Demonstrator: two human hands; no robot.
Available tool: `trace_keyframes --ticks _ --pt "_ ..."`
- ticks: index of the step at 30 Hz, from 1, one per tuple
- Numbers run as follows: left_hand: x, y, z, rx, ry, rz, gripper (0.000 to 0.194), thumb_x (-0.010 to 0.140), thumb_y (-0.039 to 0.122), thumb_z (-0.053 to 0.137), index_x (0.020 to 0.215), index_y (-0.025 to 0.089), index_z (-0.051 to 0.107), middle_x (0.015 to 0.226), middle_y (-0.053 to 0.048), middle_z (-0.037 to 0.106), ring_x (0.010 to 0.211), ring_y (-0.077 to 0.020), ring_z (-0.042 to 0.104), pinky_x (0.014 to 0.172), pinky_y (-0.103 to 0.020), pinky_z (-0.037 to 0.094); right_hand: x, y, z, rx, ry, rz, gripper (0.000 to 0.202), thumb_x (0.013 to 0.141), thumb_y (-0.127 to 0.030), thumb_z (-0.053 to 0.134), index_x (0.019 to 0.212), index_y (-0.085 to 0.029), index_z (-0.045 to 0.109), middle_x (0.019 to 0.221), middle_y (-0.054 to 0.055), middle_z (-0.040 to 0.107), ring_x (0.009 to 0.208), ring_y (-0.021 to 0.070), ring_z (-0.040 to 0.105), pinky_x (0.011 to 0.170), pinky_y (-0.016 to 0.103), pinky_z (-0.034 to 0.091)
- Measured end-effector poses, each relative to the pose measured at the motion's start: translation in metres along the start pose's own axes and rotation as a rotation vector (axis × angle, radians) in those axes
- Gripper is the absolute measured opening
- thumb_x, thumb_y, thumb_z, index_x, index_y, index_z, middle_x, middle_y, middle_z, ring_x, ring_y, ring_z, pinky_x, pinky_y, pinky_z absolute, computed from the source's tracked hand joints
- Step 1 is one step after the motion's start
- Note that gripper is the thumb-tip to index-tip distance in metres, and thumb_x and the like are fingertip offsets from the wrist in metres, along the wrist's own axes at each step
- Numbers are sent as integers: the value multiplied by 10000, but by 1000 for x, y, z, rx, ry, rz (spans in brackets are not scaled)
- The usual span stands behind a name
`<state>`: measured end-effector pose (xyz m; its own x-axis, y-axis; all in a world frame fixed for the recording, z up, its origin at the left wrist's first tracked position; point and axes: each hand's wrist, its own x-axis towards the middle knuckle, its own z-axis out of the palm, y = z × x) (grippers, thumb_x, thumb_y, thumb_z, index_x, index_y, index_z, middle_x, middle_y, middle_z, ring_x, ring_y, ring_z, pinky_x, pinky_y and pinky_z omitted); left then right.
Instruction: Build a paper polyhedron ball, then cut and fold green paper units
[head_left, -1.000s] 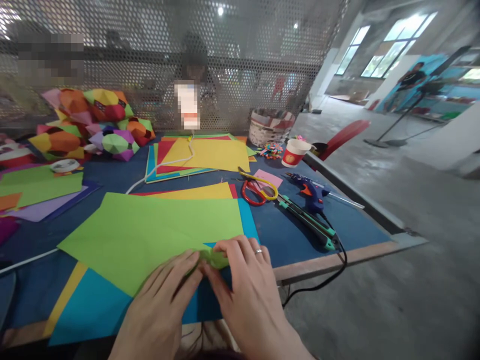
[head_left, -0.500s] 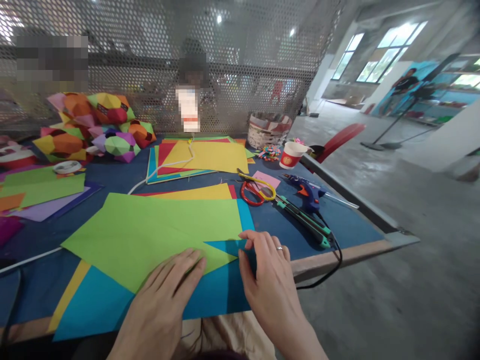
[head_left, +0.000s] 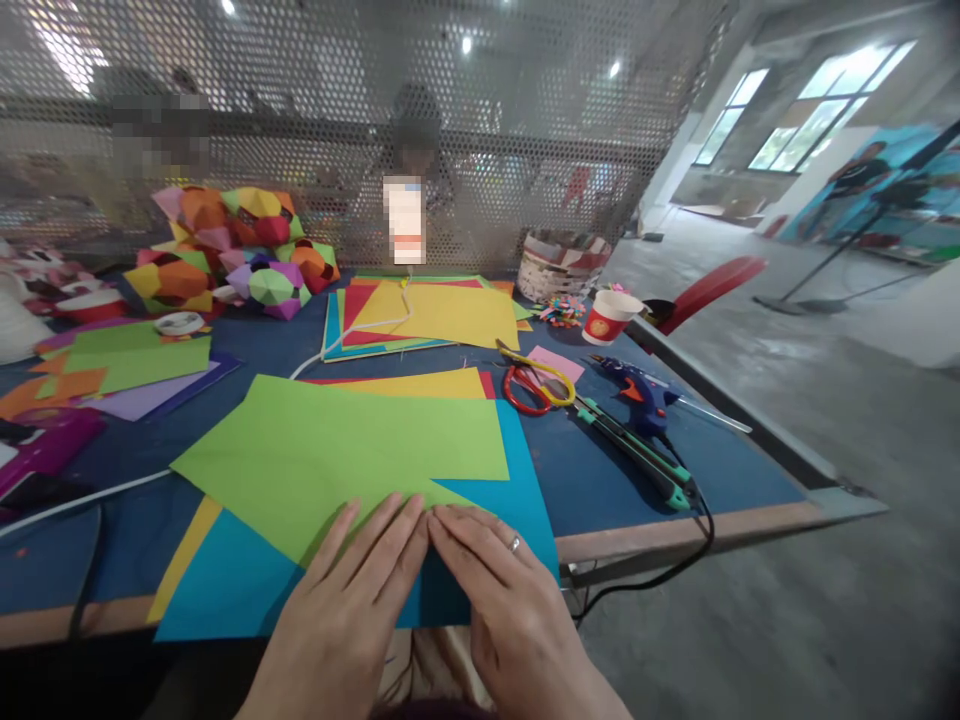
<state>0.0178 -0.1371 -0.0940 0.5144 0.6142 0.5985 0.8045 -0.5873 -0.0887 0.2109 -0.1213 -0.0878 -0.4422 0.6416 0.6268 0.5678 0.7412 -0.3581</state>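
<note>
A folded sheet of green paper [head_left: 352,440] lies over blue paper [head_left: 232,580] at the table's near edge, with strips of yellow and red paper showing behind it. My left hand [head_left: 360,570] rests on the green sheet's near edge, fingers stretched out. Flat beside it, my right hand [head_left: 499,570] presses on the green flap, fingertips touching those of the left. Neither hand grips anything. To the right lie scissors [head_left: 538,388] with red and yellow handles, a green-and-black utility knife [head_left: 637,455] and a blue glue gun [head_left: 645,395].
A stack of coloured paper [head_left: 450,315] sits at the back with a white cable across it. Folded paper balls [head_left: 232,250] are piled at the left. A paper cup [head_left: 606,318] and a basket [head_left: 562,265] stand back right, before a perforated metal screen [head_left: 480,120].
My right hand has moved left from the green sheet's pointed corner to meet my left hand, and now lies flat on the flap. The view has shifted, so the table appears further right.
</note>
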Motion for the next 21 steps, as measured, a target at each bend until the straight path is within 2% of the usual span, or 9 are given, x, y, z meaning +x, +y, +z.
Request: trace_keyframes --ticks 2,5,9,11,16,21 --pt "-2 2 0 4 -6 -13 617 867 8 376 1453 123 534 1413 -90 650 1368 -230 543 1267 -432 227 0 0 0 -9 8 -8 593 840 65 385 1359 -102 619 1243 129 724 1194 220 664 1040 363 583" --pt "-8 -2 -5 8 -39 -20 603 889 25 353 1461 118 520 1468 -78 607 1395 -230 514 1275 -433 195 0 -1 -1 -31 12 -20 560 852 63 391 1324 -92 647 1237 131 729 1199 221 665 1052 355 575" --pt "-24 -15 -21 90 -195 93 609 897 80 393 1498 139 478 1557 -52 514 1453 -222 448 1291 -415 135 0 -2 -1 -55 -12 -20 530 863 62 389 1290 -79 670 1243 135 729 1203 220 663 1053 348 574" --pt "-35 -20 -29 124 -233 116 611 896 103 407 1502 152 475 1564 -46 505 1472 -231 422 1296 -439 110 0 -2 -1 -59 -12 -21 519 870 58 386 1276 -81 677 1241 131 730 1200 217 665 1051 341 573" --pt "-63 -29 -43 124 -231 56 695 863 53 376 1551 147 394 1534 -51 540 1485 -242 403 1291 -494 134 0 -3 -1 -76 -2 -26 493 903 38 392 1285 -107 668 1243 126 729 1205 216 661 1034 353 583" --pt "-75 -39 -49 64 -187 41 601 924 95 425 1522 141 450 1499 -52 580 1450 -213 458 1300 -408 141 5 -5 0 -162 6 -54 370 957 -14 426 1199 -71 700 1160 132 754 1102 228 700 979 347 608"
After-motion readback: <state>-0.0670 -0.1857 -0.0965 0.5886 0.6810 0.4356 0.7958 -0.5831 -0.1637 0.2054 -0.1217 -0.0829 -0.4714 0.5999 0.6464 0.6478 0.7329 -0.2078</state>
